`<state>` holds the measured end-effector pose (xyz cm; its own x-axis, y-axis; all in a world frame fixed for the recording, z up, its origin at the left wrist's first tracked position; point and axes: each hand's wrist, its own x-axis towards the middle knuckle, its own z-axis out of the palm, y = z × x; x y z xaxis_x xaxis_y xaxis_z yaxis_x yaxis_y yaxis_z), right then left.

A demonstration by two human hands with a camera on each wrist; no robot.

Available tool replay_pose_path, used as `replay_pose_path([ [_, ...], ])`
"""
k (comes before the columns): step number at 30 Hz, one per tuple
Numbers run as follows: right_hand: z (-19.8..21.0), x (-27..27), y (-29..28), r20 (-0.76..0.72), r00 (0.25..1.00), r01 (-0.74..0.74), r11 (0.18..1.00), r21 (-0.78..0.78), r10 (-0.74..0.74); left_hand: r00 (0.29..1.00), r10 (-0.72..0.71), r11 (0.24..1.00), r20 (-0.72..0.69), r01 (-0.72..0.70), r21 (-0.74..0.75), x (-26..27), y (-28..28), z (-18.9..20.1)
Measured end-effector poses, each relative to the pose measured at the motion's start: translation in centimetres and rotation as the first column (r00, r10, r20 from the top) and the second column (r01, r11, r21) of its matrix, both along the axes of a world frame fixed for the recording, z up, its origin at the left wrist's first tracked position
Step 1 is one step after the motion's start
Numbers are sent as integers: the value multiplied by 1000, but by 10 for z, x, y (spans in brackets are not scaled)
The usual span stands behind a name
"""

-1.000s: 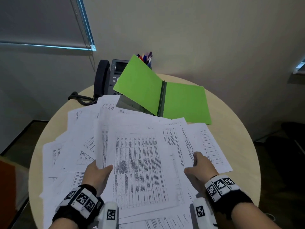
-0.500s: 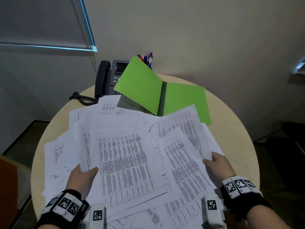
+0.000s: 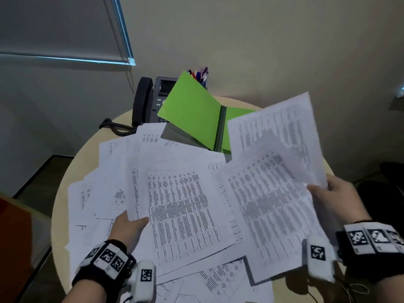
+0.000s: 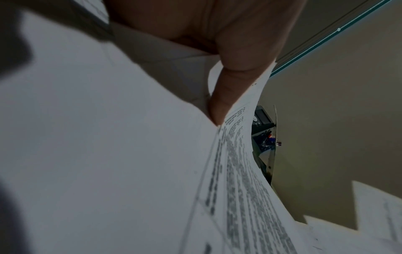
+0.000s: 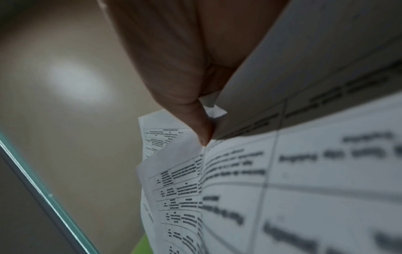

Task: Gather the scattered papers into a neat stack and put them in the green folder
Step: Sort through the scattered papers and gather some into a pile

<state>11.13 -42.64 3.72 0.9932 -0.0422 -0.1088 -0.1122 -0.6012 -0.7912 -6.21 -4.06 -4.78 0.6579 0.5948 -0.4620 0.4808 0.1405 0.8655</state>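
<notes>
Printed white papers lie scattered across the round table. My left hand pinches the left edge of the top sheets, thumb on top. My right hand grips a lifted bunch of sheets at their right edge, held up above the table's right side; the thumb presses on them. The green folder lies open at the back of the table, its left cover tilted up and its right half mostly hidden behind the raised sheets.
A black desk phone with a coiled cord stands at the back left of the round beige table. A cup of pens shows behind the folder. A wall and a window blind lie beyond.
My right hand has lifted its bunch of sheets up and to the right, off the pile. My left hand has stayed at the left edge of the top sheets.
</notes>
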Motion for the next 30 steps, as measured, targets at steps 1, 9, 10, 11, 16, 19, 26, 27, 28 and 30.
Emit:
replay_pose_path([
  [1,5,4,-5,8,1000,24,999,29,-24,1000,0,999,2,0,-40,0,1,-2],
  [9,40,2,-6,96,988,98,966,238,-124,997,-75,984,12,76,-161,6,-12,-3],
  [10,39,1,-2,93,990,82,967,243,-107,997,-80,982,13,81,-168,6,-15,-3],
  [11,36,-2,2,83,993,69,971,230,-90,996,-82,978,27,86,-188,7,-18,-2],
  [16,-32,-28,39,-129,992,10,992,129,7,992,-121,981,25,123,-148,12,-34,-3],
  [19,-73,-48,64,-304,948,-39,979,199,99,990,-144,983,-9,142,-113,15,-40,-4],
  [26,-72,-60,94,-369,913,-115,977,179,175,989,-144,988,-39,142,-60,16,-48,-3],
  [27,-70,-56,90,-346,928,-88,984,157,138,992,-122,991,-35,120,-55,15,-46,-3],
  [28,-65,-52,86,-323,942,-58,991,124,96,995,-98,994,-35,96,-56,13,-42,-2],
  [30,-58,-43,74,-244,969,-27,998,62,41,998,-58,996,-32,55,-65,10,-34,-1],
])
